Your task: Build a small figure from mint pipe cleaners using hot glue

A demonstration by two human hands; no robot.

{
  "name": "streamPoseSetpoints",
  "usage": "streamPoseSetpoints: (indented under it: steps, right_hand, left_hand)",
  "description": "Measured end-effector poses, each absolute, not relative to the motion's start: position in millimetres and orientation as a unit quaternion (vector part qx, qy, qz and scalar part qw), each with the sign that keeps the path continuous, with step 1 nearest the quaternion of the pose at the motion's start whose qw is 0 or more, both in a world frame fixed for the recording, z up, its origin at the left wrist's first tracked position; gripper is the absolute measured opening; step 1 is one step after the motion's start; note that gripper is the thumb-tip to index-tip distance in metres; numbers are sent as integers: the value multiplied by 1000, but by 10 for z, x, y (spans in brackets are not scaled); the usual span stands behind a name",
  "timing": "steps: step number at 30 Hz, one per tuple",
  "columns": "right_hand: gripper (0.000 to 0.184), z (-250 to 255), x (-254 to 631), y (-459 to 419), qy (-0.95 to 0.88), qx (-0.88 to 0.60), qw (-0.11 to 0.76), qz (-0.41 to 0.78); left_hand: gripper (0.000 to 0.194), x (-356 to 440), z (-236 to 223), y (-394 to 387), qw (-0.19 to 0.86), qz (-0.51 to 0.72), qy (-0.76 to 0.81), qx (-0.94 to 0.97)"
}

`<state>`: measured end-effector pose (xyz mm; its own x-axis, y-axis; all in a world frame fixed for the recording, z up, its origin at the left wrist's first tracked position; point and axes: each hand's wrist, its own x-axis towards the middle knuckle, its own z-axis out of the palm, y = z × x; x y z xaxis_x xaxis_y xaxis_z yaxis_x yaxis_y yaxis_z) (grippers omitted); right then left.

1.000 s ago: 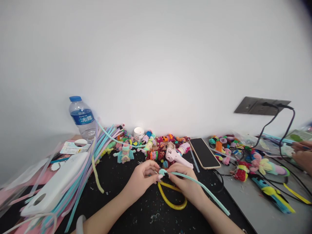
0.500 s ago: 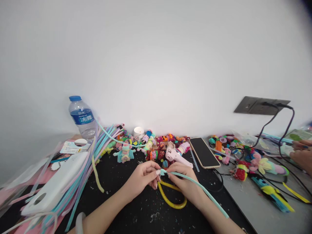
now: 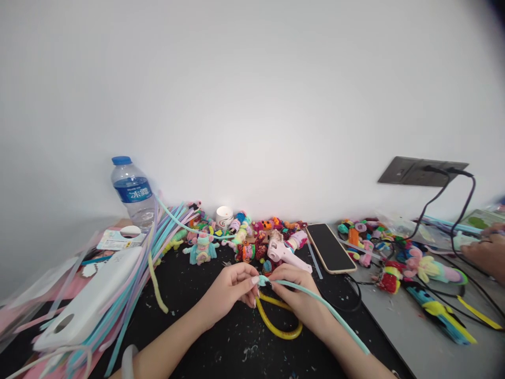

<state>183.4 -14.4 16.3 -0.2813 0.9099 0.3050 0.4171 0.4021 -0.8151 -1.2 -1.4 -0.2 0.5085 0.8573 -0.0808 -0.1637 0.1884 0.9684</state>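
Note:
Both my hands meet over the black mat, gripping a light teal pipe cleaner (image 3: 329,306). My left hand (image 3: 232,289) pinches its small coiled end between thumb and fingers. From the other side, my right hand (image 3: 299,295) is closed on the same coil, and the long tail runs back over my right forearm. Below my hands a thick yellow loop (image 3: 278,331) lies on the mat; its upper ends pass behind my fingers. Just beyond my right hand rests a pale pink glue gun (image 3: 287,253). A small teal and pink figure (image 3: 202,249) sits past my left hand.
A bundle of pastel pipe cleaners (image 3: 134,279) and a water bottle (image 3: 134,192) are on the left. A phone (image 3: 331,248) lies to the right. Black cables (image 3: 461,210) hang from the wall socket (image 3: 423,171). Another person's hand (image 3: 489,251) is at the far right.
My hands stay nearly in place, with only slight finger movement at the teal coil. The other person's hand at the far right has shifted a little.

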Motion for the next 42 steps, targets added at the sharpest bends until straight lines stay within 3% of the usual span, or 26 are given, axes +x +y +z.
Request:
streamPoseSetpoints:
  steps: [21,42]
  right_hand:
    - [11,88,1822,-149,-733,-461,368,338]
    - [28,99,1819,-174,-796,-454,327,231]
  left_hand:
    - [19,1,-28,-6,534,377,394,646]
    - [16,22,-8,-28,574,381,395,608]
